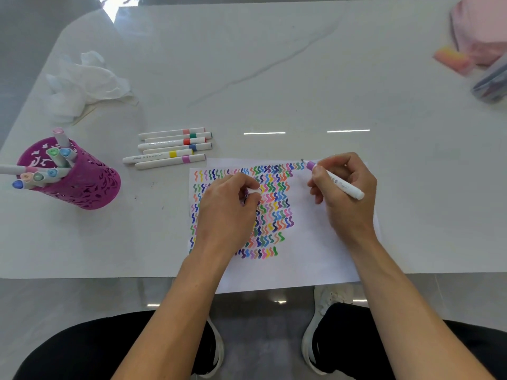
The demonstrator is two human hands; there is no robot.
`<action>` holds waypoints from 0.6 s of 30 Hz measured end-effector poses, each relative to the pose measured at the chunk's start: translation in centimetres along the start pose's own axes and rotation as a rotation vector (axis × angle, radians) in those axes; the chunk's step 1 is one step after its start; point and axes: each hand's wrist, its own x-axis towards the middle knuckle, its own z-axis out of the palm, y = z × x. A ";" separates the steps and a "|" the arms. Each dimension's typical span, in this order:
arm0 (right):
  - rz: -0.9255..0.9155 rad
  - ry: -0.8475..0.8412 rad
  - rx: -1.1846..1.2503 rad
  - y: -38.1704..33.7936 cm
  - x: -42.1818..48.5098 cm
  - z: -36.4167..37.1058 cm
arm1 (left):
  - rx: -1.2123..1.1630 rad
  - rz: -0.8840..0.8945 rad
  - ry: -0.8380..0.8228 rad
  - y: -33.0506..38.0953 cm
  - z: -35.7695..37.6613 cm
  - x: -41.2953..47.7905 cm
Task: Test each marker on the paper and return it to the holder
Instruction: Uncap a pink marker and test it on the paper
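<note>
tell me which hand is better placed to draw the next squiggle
Right: the right hand grips the uncapped marker, tip at the top row's end. The left hand holds only the cap.

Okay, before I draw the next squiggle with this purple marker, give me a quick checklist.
1. Marker uncapped, tip at the paper's top row: ok.
2. Right hand grips the marker: ok.
3. Left hand holds the cap, resting on the paper: ok.
4. Blank paper right of the tip: ok.
5. Ink flowing: cannot tell.
6. Holder standing, room for one more: ok.
</note>
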 end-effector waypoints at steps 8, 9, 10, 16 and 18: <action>-0.039 0.009 0.024 -1.8 -0.7 0.4 | -0.139 -0.009 0.055 0.2 -0.5 0.0; -0.021 -0.008 0.037 -2.0 -0.9 0.5 | -0.168 -0.014 0.054 0.3 -0.5 -0.1; -0.008 -0.026 0.048 -2.2 -1.1 0.6 | -0.202 -0.020 0.045 0.3 -0.5 -0.1; 0.045 -0.121 0.058 -3.0 -2.0 1.3 | -0.461 -0.049 -0.077 0.9 -0.8 -0.6; 0.040 -0.125 0.057 -3.0 -2.0 1.3 | -0.511 -0.074 -0.101 0.9 -0.8 -0.6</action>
